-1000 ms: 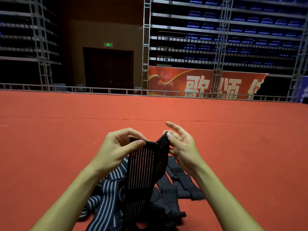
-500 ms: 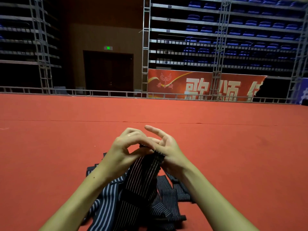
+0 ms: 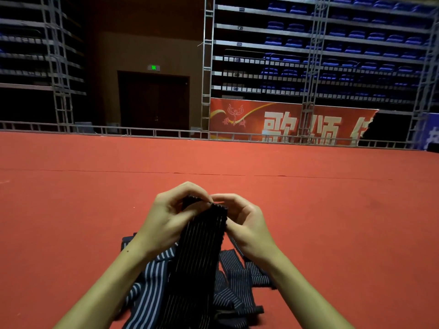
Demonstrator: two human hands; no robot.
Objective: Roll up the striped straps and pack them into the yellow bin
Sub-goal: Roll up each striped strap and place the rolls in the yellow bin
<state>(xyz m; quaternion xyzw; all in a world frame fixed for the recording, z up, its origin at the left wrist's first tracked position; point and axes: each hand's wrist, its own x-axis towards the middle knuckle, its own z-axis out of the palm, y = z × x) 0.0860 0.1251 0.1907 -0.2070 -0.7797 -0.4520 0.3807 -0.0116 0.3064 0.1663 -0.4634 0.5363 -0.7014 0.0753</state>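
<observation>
A black strap with thin white stripes [image 3: 199, 248] hangs upright in front of me, its top end folded over. My left hand [image 3: 171, 222] pinches that top end from the left, fingers curled over it. From the right, my right hand [image 3: 244, 222] grips the same end, its curled fingers meeting the left fingertips. Under my forearms a loose pile of dark striped straps [image 3: 235, 279] lies on the red carpet. One wider strap with bold white stripes [image 3: 152, 288] lies at the pile's left. No yellow bin is in view.
Red carpet [image 3: 332, 222] stretches all around, with a seam line across it beyond my hands. A low metal railing [image 3: 166, 132] edges the far side. Behind it stand truss towers, a red banner and rows of blue seats.
My hands came together from apart, then closed over the strap's top end. The end, held flat and open one second ago, is now folded over between my fingertips.
</observation>
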